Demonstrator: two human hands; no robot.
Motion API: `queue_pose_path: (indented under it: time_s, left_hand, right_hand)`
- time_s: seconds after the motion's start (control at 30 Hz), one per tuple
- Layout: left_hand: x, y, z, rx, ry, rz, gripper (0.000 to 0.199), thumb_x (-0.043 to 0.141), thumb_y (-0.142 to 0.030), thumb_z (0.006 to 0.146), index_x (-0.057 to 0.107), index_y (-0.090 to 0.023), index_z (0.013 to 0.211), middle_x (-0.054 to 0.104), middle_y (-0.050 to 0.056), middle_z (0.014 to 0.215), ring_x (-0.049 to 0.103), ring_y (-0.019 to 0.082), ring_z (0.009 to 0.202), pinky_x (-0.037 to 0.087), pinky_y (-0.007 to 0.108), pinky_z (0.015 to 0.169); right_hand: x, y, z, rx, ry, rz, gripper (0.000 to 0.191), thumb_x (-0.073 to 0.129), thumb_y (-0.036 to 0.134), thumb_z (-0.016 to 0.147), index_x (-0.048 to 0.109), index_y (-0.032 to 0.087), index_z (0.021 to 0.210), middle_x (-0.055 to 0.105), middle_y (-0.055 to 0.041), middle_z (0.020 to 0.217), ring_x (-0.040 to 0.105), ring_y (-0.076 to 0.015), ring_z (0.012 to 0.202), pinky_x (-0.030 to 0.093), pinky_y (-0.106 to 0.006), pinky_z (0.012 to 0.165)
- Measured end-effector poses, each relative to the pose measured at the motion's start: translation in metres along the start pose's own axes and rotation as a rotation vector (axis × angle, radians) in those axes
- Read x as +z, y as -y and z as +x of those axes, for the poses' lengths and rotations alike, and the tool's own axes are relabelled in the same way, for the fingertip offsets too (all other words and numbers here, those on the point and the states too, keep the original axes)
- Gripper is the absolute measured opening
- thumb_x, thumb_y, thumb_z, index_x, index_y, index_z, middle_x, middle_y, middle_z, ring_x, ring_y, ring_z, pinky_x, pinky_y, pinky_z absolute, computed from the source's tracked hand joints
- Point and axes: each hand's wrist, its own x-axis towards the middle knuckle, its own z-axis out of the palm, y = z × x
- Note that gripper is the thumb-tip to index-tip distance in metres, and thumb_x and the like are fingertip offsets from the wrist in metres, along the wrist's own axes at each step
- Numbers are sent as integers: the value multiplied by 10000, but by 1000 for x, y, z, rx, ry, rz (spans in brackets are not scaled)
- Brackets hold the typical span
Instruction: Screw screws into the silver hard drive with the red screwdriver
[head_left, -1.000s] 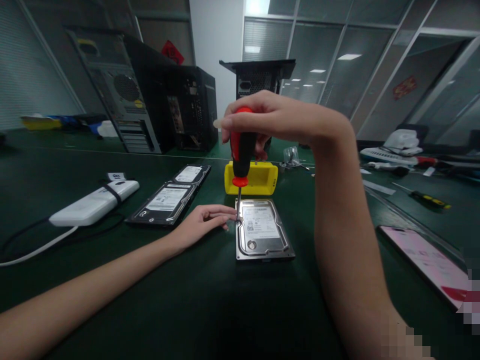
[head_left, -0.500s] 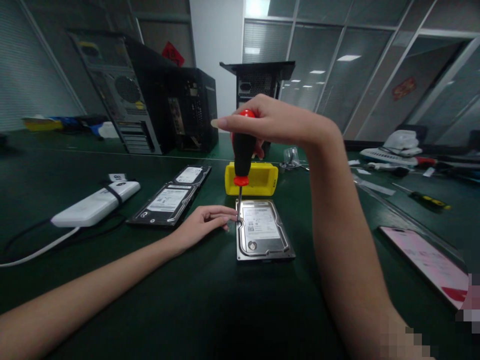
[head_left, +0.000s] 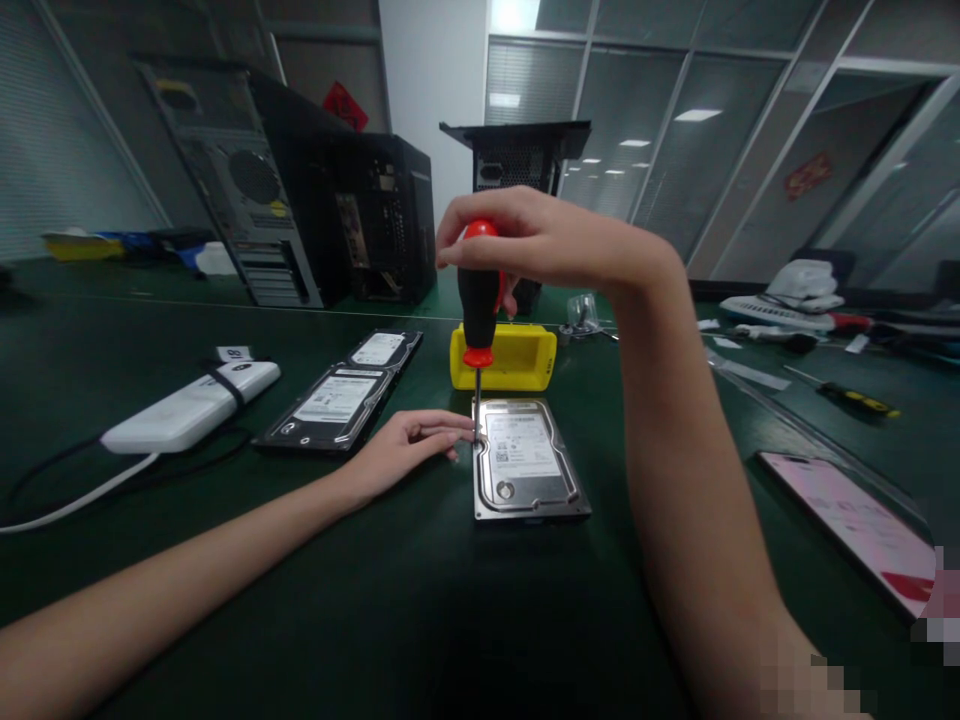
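Note:
My right hand (head_left: 517,235) is closed around the red and black handle of a screwdriver (head_left: 478,310). The screwdriver stands nearly upright, its tip down at the left edge of a silver hard drive (head_left: 551,430). That drive lies flat with its white label facing up. My left hand (head_left: 409,445) rests on the table with its fingers stretched out, the fingertips touching the drive's left side by the shaft. Whether a screw sits under the tip is too small to tell. Just behind the drive is a yellow tray (head_left: 517,384).
Two more hard drives (head_left: 330,410) lie to the left, beside a white power strip (head_left: 191,410) with cables. Computer cases (head_left: 300,200) stand at the back. On the right are a phone (head_left: 847,530), a yellow-black screwdriver (head_left: 855,400) and a clear plastic bag (head_left: 583,312).
The screwdriver's handle has tipped slightly left and the fingers of my right hand have curled further around it. My left hand and the hard drive have stayed put.

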Motion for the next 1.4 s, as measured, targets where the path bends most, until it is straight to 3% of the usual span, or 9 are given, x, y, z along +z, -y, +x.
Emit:
queue_pose_path:
  time_s: [0.23, 0.43, 0.53, 0.73, 0.87, 1.13, 1.3, 1.4]
  left_hand:
    - [1, -2, 0, -1, 11, -10, 320, 575, -311, 880, 648, -177, 1162, 689, 73, 1133, 634, 159, 840, 492, 318, 834]
    - [1, 0, 1, 9, -2, 3, 320, 572, -311, 880, 652, -174, 1158, 696, 74, 1112, 633, 160, 818, 487, 329, 839]
    - [0, 0, 1, 12, 3, 1, 313, 574, -314, 883, 652, -188, 1158, 697, 63, 1107, 632, 154, 821, 488, 319, 836]
    - [0, 1, 1, 7, 1, 13, 312, 573, -323, 884, 653, -190, 1154, 698, 61, 1106, 635, 153, 814, 489, 313, 827]
    - [0, 3, 1, 6, -5, 1, 321, 578, -326, 879, 650, -188, 1160, 698, 65, 1114, 634, 157, 811, 487, 321, 830]
    - [0, 1, 1, 34, 23, -5, 317, 565, -333, 892, 652, -174, 1152, 687, 80, 1153, 625, 168, 851, 481, 318, 818]
    - [0, 0, 1, 36, 47, -25, 305, 554, -309, 900, 641, -186, 1166, 696, 64, 1139, 622, 153, 829, 477, 303, 809]
    - [0, 0, 1, 41, 40, -18, 305, 549, -311, 903, 642, -183, 1164, 696, 66, 1138, 621, 160, 849, 473, 299, 805]
  right_hand:
    - [-6, 12, -4, 19, 104, -3, 206, 545, 395, 873, 652, 219, 873, 662, 43, 849, 641, -74, 815, 460, -93, 535]
    - [-4, 13, -4, 114, 56, -7, 264, 601, 482, 834, 624, 227, 767, 661, 9, 772, 672, -113, 857, 533, -80, 610]
    - [-2, 8, -4, 111, 5, -49, 345, 575, 540, 831, 594, 208, 740, 653, -6, 749, 677, -126, 837, 533, -84, 575]
    - [-5, 10, -5, 217, 38, -12, 272, 519, 457, 896, 606, 204, 843, 678, 4, 825, 679, -140, 841, 534, -101, 561]
    - [-6, 5, -5, 160, 29, -33, 220, 587, 417, 866, 607, 200, 896, 686, -12, 854, 681, -146, 806, 544, -137, 561]
    - [-21, -8, -16, 122, -76, -27, 281, 572, 503, 851, 590, 228, 903, 677, -22, 826, 672, -129, 725, 535, -166, 576]
    - [-30, -9, -29, 71, -250, -70, 236, 547, 439, 881, 558, 214, 951, 663, -32, 865, 645, -129, 624, 524, -204, 518]
    - [-33, -14, -32, 127, -247, -56, 251, 604, 411, 852, 551, 225, 1013, 682, -47, 918, 674, -158, 671, 557, -227, 538]
